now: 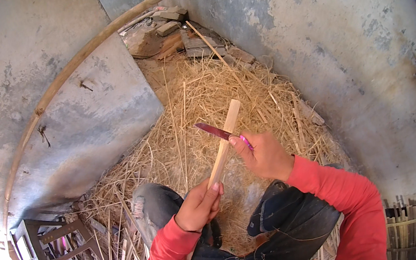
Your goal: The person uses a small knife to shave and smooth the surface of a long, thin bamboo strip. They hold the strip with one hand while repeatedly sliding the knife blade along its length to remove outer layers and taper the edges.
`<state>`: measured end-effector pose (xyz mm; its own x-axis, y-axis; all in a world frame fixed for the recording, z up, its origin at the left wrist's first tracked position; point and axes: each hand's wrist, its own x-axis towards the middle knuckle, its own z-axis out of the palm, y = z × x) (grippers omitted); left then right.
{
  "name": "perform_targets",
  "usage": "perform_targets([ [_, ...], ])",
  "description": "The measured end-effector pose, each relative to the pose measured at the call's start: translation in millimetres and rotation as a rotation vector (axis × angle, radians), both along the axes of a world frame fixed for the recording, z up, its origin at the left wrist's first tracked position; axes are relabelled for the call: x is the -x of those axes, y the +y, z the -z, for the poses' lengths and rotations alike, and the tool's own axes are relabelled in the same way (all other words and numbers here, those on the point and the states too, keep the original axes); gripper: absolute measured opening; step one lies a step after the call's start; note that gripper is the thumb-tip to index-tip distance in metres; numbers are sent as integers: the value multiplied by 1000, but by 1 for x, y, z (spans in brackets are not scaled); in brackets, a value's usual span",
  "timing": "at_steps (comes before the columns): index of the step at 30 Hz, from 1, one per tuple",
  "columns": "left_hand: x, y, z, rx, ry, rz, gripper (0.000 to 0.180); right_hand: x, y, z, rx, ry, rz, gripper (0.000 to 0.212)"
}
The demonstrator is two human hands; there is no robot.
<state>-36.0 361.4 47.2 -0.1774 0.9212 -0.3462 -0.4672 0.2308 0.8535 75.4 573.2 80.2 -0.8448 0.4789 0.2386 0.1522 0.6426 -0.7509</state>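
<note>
My left hand (201, 205) is closed round the lower end of a pale, flat wooden strip (231, 114), which slants up and away to the right. In my right hand (266, 156) is a knife (212, 130) with a dark reddish blade; a bit of bright pink shows at its handle. The blade lies across the strip at about its middle, pointing left. From this view I cannot tell whether its edge bites into the wood. Both hands are above my lap, between my bent knees.
Shavings and thin strips (212, 84) cover the floor ahead. Bricks and rubble (168, 28) lie in the far corner between two weathered walls. A long bent pole (71, 64) arches across the left. A dark slatted frame (57, 252) stands at lower left, a slatted basket (412, 226) at lower right.
</note>
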Motion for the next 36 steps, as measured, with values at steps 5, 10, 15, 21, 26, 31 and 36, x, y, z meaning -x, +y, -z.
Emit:
perform_targets([
  [5,3,3,-5,-29,-65,11,31,2,7,-4,147,91,81,42],
  [10,4,2,3,-54,-162,85,31,7,14,-7,435,43,48,37],
  [15,5,0,-2,-93,-60,241,31,4,53,-20,632,154,253,27],
  [21,1,4,-5,-92,9,306,39,-13,108,-26,626,321,440,34],
  [26,-3,10,-2,-61,-74,81,41,-25,92,-11,283,250,171,46],
  [31,0,9,5,-76,-52,-18,37,-13,32,-14,73,4,3,50],
  [36,4,9,9,-25,-82,-24,37,-15,1,-8,-103,-222,-126,56],
])
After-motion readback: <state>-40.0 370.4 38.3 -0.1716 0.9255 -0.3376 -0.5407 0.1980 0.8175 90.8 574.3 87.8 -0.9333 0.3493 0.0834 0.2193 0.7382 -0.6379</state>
